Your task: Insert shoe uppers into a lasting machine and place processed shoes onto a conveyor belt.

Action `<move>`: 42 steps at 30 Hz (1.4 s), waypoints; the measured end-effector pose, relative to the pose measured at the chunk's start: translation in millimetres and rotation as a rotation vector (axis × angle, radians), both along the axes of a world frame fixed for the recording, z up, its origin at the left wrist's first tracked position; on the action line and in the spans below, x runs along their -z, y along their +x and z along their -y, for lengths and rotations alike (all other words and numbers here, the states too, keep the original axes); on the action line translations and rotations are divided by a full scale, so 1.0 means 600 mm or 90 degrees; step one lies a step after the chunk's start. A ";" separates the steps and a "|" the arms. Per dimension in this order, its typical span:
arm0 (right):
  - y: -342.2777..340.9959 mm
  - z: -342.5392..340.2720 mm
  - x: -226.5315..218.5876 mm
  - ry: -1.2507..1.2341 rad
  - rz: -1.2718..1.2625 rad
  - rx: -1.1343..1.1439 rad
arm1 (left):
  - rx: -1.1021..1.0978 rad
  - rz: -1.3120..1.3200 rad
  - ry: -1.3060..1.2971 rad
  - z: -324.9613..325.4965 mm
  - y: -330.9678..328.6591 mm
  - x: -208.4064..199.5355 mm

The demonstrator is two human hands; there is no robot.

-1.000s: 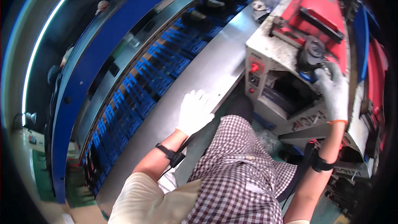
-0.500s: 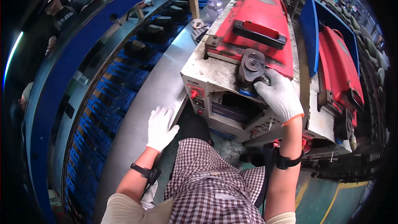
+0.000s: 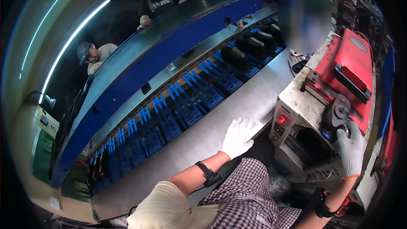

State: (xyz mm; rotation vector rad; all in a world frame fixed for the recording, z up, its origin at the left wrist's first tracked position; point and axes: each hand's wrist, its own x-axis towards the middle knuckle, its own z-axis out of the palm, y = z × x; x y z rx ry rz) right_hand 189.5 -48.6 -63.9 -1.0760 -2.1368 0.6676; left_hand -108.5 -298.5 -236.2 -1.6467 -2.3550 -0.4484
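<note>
In a white knit glove, my left hand (image 3: 238,138) lies on the grey metal ledge (image 3: 195,144), palm down, fingers stretched out, holding nothing. My right hand (image 3: 352,146), gloved too, has its fingers closed round a small metal knob at the side of a dark metal latch (image 3: 340,109). That latch sits at the front of a red machine lid (image 3: 354,55) with a black handle (image 3: 351,84). The lid lies down on a worn cream machine body (image 3: 296,95). A red switch (image 3: 281,120) and a dark opening are on the body's front.
Beyond the ledge runs a conveyor with blue slatted racks (image 3: 178,110) carrying dark shoe-like shapes (image 3: 233,55). A long blue panel (image 3: 169,68) separates it from two people (image 3: 154,0) across the line. Another red-lidded machine (image 3: 388,144) stands at right. A large blurred shape (image 3: 307,17) is at the back.
The view has swung left, so the machine now appears farther right and more of the conveyor shows. My right hand stays at the latch and my left on the ledge.
</note>
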 end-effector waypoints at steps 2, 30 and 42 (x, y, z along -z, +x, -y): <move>0.002 0.001 0.000 0.056 -0.007 0.008 | 0.003 0.055 -0.007 -0.012 0.010 -0.024; -0.026 0.025 -0.013 -0.032 0.110 0.046 | -0.030 -0.023 -0.004 0.029 0.001 -0.031; -0.021 0.026 -0.021 -0.044 0.127 0.055 | -0.030 0.013 0.014 0.026 0.001 -0.025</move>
